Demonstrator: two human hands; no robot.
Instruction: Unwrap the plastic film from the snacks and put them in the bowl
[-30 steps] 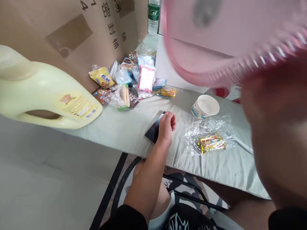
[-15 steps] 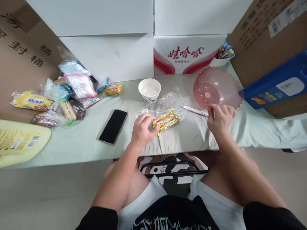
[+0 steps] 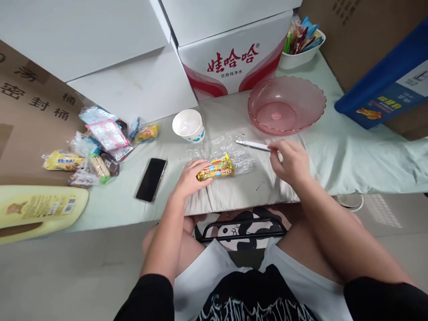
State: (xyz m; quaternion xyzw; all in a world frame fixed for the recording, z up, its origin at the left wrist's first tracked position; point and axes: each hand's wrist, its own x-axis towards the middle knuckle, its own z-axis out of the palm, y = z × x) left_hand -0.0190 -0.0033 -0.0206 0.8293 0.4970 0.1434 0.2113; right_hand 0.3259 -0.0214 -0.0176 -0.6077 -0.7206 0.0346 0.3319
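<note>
My left hand point(image 3: 191, 179) grips the left end of a bundle of yellow-wrapped snack sticks point(image 3: 217, 168), fingers over the back and thumb along the front. A crumpled clear plastic wrapper point(image 3: 242, 161) spreads on the cloth behind and beside the sticks. My right hand point(image 3: 293, 162) pinches the near end of a slim white knife-like tool point(image 3: 252, 144), which points left above the wrapper. Just behind that hand sits a pink transparent bowl point(image 3: 276, 117) with a scalloped rim. A white paper cup point(image 3: 188, 125) stands behind my left hand.
A black phone point(image 3: 151, 179) lies left of my left hand. Packaged snacks point(image 3: 100, 147) are piled farther left, behind a pale yellow jug point(image 3: 43, 209). White boxes point(image 3: 234, 67) wall the back. A white tub of packets point(image 3: 302, 55) and a blue package point(image 3: 384, 84) are on the right.
The view has turned and shifted. My right hand has moved left, away from the bowl's rim, with the tool at its fingertips. My left hand has closed further round the snack sticks.
</note>
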